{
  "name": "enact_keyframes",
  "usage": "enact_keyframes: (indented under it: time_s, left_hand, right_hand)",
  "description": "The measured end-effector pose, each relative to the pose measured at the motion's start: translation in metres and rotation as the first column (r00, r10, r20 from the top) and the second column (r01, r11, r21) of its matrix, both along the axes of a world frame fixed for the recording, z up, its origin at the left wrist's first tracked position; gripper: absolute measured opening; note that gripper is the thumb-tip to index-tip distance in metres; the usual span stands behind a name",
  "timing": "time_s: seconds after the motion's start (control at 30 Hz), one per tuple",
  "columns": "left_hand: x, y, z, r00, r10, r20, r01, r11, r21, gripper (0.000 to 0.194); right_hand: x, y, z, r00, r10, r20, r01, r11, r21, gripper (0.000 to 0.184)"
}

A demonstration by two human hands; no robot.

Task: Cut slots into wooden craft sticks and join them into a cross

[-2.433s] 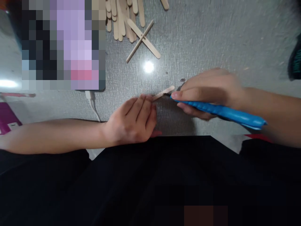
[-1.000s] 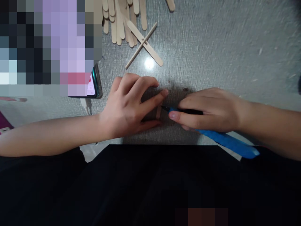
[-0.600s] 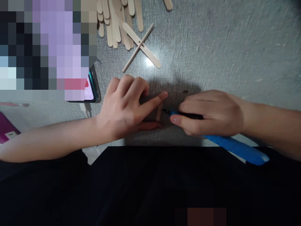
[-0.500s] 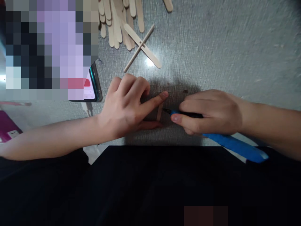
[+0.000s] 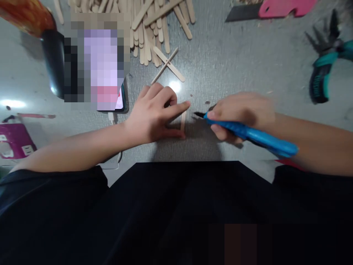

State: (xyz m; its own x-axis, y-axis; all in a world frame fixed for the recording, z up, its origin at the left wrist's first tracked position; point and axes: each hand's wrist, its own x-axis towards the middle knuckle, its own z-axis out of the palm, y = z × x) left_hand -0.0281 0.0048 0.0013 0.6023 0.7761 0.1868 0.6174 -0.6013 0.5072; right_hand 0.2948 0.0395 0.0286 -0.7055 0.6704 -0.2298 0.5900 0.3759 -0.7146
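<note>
My left hand (image 5: 156, 114) pins a short wooden craft stick (image 5: 183, 121) to the table, index finger at its upper end and thumb at its lower end. The other left fingers are curled. My right hand (image 5: 234, 110) is closed around a blue utility knife (image 5: 264, 138), its dark blade pointing left, a little apart from the pinned stick. Beyond my left hand two craft sticks (image 5: 172, 68) lie crossed, one flat and one on its edge.
A pile of craft sticks (image 5: 153, 33) lies at the back. At the back right are a pink-handled knife (image 5: 286, 8) and teal pliers (image 5: 321, 73). Leftward are a plugged-in phone (image 5: 125, 99), a black-and-orange object (image 5: 52, 55) and a purple power strip (image 5: 18, 140).
The camera view has shifted, showing more of the table. My right hand has turned, so the knife's blue handle now shows over the fingers. My left hand keeps the stick pinned.
</note>
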Motion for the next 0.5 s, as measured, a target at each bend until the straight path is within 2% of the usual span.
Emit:
enact_keyframes:
  time_s: [0.1,0.17,0.27,0.37,0.43,0.47,0.5]
  left_hand:
    - [0.003,0.001,0.004,0.996,0.059,0.063,-0.057,0.998,-0.034,0.04]
    - [0.005,0.0,0.007,0.982,0.129,0.136,-0.117,0.989,-0.095,0.024]
    - [0.007,0.001,0.007,0.971,0.145,0.193,-0.127,0.987,-0.102,0.021]
    - [0.007,0.004,0.0,0.965,0.168,0.203,-0.152,0.984,-0.09,0.018]
    - [0.006,0.007,-0.004,0.95,0.194,0.246,-0.189,0.981,-0.044,0.016]
    - [0.005,0.009,-0.004,0.943,0.205,0.262,-0.209,0.978,-0.014,0.019]
    - [0.004,0.011,-0.004,0.94,0.207,0.27,-0.223,0.975,0.027,0.026]
  right_hand:
    - [0.002,0.0,0.0,0.992,-0.094,-0.083,0.109,0.975,0.195,0.046]
    - [-0.002,-0.002,0.007,0.984,-0.136,-0.11,0.159,0.959,0.234,0.052]
    - [-0.009,-0.008,0.019,0.971,-0.216,-0.098,0.235,0.936,0.263,0.051]
    - [-0.012,-0.008,0.025,0.945,-0.27,-0.184,0.318,0.892,0.322,0.048]
    - [-0.016,-0.005,0.026,0.918,-0.27,-0.291,0.353,0.892,0.284,0.043]
    - [-0.02,-0.002,0.026,0.892,-0.261,-0.369,0.353,0.912,0.208,0.041]
    - [-0.024,0.0,0.028,0.835,-0.273,-0.478,0.359,0.928,0.098,0.042]
